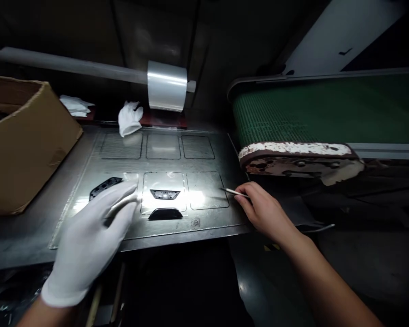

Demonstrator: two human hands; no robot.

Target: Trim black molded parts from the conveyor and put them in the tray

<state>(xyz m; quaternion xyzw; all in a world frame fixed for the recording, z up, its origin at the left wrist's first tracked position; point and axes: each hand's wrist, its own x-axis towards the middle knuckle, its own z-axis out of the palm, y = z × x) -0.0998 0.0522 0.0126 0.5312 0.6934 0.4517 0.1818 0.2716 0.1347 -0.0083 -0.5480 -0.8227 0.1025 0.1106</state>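
Observation:
My left hand [92, 231], in a white glove, is over the left side of the metal plate [177, 229]. Its fingers are stretched out and the thumb stands apart, with nothing visible between them. Beside those fingers lies a long black plastic part [105, 186], partly hidden by the glove. To the right rest a small trapezoid-shaped black part [165, 195], recessed side up, and a smooth black piece [165, 214] just below it. Bare and closed, my right hand [259, 206] pinches a thin white stick [236, 193] whose dark tip points left over the plate.
A cardboard box [27, 154] stands at left. Behind the plate are a roll of clear film [167, 86] on a bar, a white glove [130, 119] and folded white cloth [75, 105]. A green conveyor belt [327, 109] with a worn end juts in from the right.

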